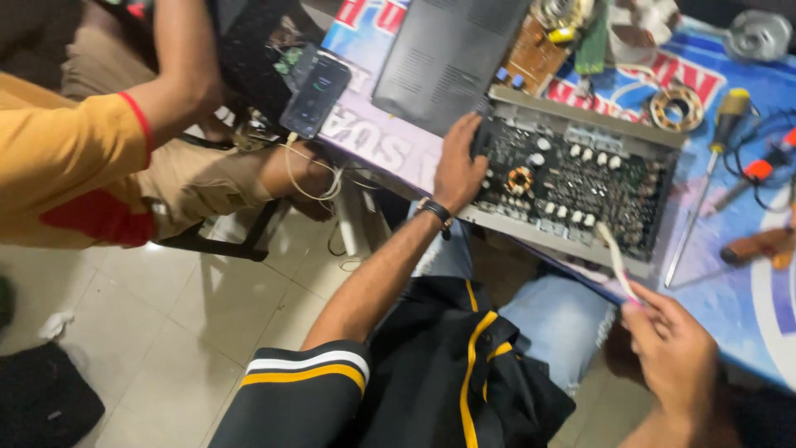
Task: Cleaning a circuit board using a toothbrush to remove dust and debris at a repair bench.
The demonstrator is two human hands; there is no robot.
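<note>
**Two hands at an opened circuit chassis**

We see the left hand (458, 170) laid over the near left corner of an open amplifier chassis (572, 178), fingers curled onto its edge; the grip looks clenched on the metal frame, seemingly to steady the unit while its board lies exposed. The chassis sits tilted at the edge of the table (746, 290), partly overhanging toward our lap. The right hand (676, 353) pinches a slim pale brush (615, 261) between fingertips, its far end resting at the near right edge of the board (whether the tip actually touches the components we cannot tell). Held low and at a slant, it reaches the board from the open side.

Around it, a dark ventilated cover (444, 58) lies just behind the chassis. To the right rest a long screwdriver (705, 178) with a yellow-and-black handle, red-handled pliers (759, 170) and a brown-handled tool (759, 245), all near but clear of the chassis. A copper coil ring (676, 108) and another circuit board (535, 54) lie beyond.

Another person in a yellow shirt (66, 158) sits at the left, an arm stretched toward a phone (315, 91) by the table corner, crowding that side.
</note>
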